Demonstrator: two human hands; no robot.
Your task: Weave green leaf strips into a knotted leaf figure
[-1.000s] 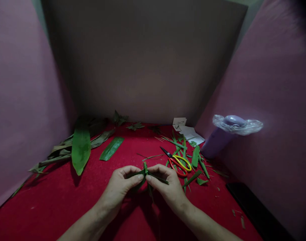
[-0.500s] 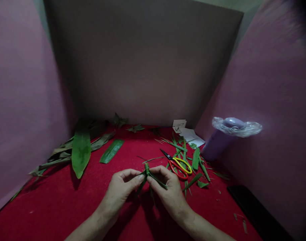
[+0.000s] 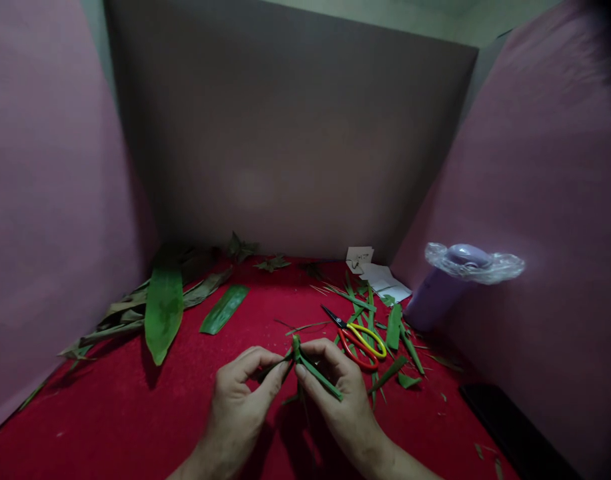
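Note:
Between my hands is a small folded piece made of green leaf strips (image 3: 296, 348), with a stubby upright top and several strips trailing off it. My left hand (image 3: 245, 390) pinches a dark strip on its left side between thumb and fingers. On the other side, my right hand (image 3: 338, 383) grips a green strip that runs down across the fingers. The lower strips hang in shadow and are hard to make out. Just beyond my right hand lie scissors (image 3: 353, 333) with one red and one yellow handle.
Cut leaf strips (image 3: 394, 327) lie scattered around the scissors on the red cloth (image 3: 135, 427). At left are a broad green leaf (image 3: 164, 313), dried leaves (image 3: 120, 323) and a cut leaf piece (image 3: 224, 309). White papers (image 3: 385, 283), a plastic-topped purple container (image 3: 438, 293) and a black object (image 3: 510, 427) are at right.
My left hand has turned slightly and its fingers are more bent. The right-hand strip now slants further down across my fingers. The camera view has shifted slightly, so the surroundings appear lower.

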